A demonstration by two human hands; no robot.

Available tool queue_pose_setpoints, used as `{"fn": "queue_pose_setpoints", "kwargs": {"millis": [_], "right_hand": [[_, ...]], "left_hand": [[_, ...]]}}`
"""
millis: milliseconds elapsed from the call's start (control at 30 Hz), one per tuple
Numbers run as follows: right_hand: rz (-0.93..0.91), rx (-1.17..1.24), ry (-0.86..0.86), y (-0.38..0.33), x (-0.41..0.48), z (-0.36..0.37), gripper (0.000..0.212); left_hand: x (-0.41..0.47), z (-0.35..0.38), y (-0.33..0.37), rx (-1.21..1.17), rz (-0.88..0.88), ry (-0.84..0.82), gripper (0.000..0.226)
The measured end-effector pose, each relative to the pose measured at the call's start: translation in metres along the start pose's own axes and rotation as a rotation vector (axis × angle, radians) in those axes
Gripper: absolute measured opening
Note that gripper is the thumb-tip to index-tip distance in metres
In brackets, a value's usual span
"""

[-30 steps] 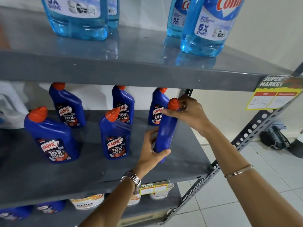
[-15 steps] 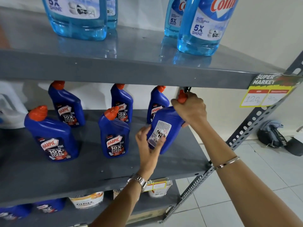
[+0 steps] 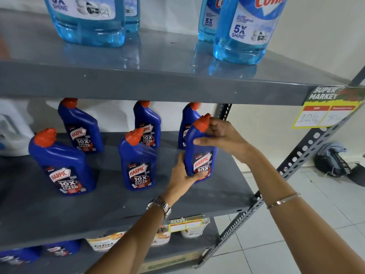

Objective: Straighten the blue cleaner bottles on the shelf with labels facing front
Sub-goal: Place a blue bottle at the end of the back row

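The left hand (image 3: 182, 173) wraps the lower left edge of a glossy dark-blue Harpic bottle (image 3: 199, 153), thumb across its base. The right hand (image 3: 223, 137) closes around its angled neck just below the ribbed orange cap (image 3: 203, 122). The bottle stands roughly upright at the right end of the matte grey metal shelf (image 3: 98, 204), label forward. Five matching bottles stand to its left and behind; the far-right one (image 3: 187, 125) is half hidden, so its label is unclear. Translucent pale-blue Colin bottles (image 3: 245, 30) occupy the shelf above.
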State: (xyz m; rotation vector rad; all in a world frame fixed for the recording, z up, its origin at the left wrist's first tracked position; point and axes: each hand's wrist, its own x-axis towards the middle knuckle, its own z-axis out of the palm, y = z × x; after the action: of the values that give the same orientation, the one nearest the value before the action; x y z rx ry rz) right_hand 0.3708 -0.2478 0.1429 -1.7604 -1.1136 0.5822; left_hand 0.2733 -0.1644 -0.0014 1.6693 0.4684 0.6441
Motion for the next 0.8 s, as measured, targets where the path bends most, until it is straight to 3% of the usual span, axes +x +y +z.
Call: {"fn": "queue_pose_setpoints", "kwargs": {"millis": [100, 233, 467, 667, 733, 800], "right_hand": [[-0.012, -0.098, 0.071, 0.017, 0.009, 0.009, 0.053], [0.011, -0.113, 0.137, 0.039, 0.014, 0.017, 0.042], [0.015, 0.008, 0.174, 0.066, 0.015, 0.023, 0.043], [0.061, -0.015, 0.221, 0.072, 0.009, 0.035, 0.035], [0.073, -0.098, 0.294, 0.074, 0.002, 0.043, 0.039], [0.005, -0.295, 0.534, 0.081, -0.013, 0.054, 0.043]], "left_hand": [[0.009, -0.002, -0.007, 0.029, -0.019, 0.002, 0.061], [0.018, -0.008, -0.021, 0.091, -0.045, 0.036, 0.065], [0.014, -0.005, -0.033, 0.118, -0.035, 0.063, 0.056], [-0.021, -0.017, -0.033, -0.037, -0.003, 0.066, 0.062], [-0.047, -0.035, -0.024, -0.061, 0.037, 0.019, 0.049], [-0.075, -0.054, -0.015, -0.051, 0.114, 0.047, 0.034]]}}
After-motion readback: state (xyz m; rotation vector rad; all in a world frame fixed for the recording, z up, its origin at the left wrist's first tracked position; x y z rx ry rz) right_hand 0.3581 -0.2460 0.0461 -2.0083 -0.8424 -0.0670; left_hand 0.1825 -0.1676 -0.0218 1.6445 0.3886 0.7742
